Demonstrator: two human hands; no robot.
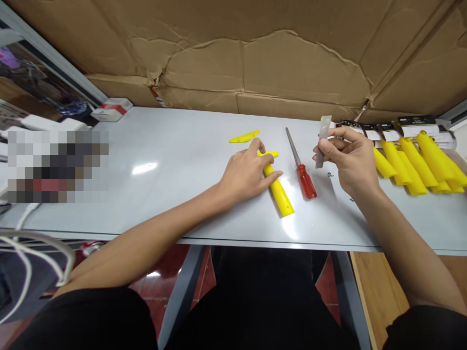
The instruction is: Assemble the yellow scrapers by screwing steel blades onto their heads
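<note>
My left hand (248, 170) is on a yellow plastic scraper handle (280, 197) lying on the table, its fingers curled over the upper end and the thumb along the side. My right hand (352, 158) pinches a flat metal blade (323, 141) upright between thumb and fingers, just above the table. Between the two hands lies a screwdriver (305, 182) with a red handle, its shaft pointing away from me. A narrow yellow plastic piece (244, 136) with small holes lies beyond my left hand. Tiny screws (330, 174) are scattered below my right hand.
Several yellow-handled tools with black and white cards (419, 155) are piled at the right. A large cardboard sheet (233, 63) stands along the back of the white table (175, 150). A small red-and-white box (112, 110) sits at the back left; white cables (25, 262) hang at the left edge.
</note>
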